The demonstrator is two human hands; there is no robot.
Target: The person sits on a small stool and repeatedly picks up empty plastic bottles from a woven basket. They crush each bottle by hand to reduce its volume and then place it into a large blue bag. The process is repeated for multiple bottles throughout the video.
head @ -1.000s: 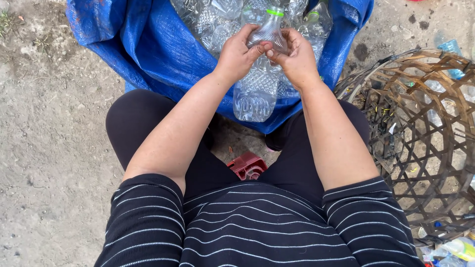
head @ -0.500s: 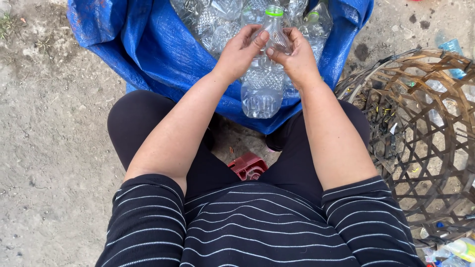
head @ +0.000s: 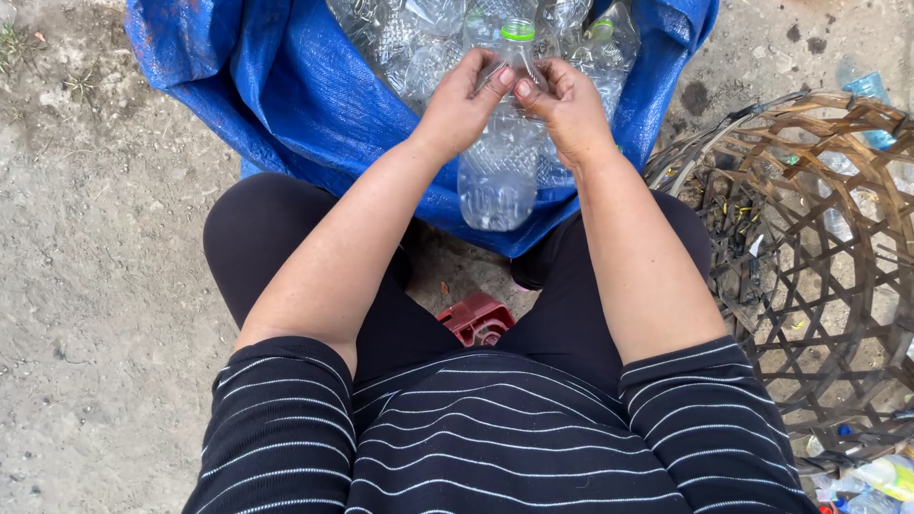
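While I sit low over the dusty ground (head: 86,286) with my knees apart, the big blue sack (head: 286,105) gapes open right in front of me, stuffed with clear empty bottles (head: 419,43) that crowd up to its rim. Off to my right side stands the woven basket (head: 809,276), its open brown lattice showing a few bits of plastic through the gaps, and a small blue-capped bottle (head: 868,88) lies on the dirt just beyond it. Between my legs, down on the ground, sits a little red plastic piece (head: 476,319), well below my hands. Now to the action: my left hand (head: 462,105) and my right hand (head: 566,109) are both up over the sack's near edge, clenched around one clear plastic bottle (head: 500,176) that hangs upright between them, its ribbed base dangling in front of the blue fabric. My fingers (head: 495,74) pinch at its upper part from both sides, thumbs nearly meeting, and the green cap (head: 518,30) pokes out just above my fingertips.
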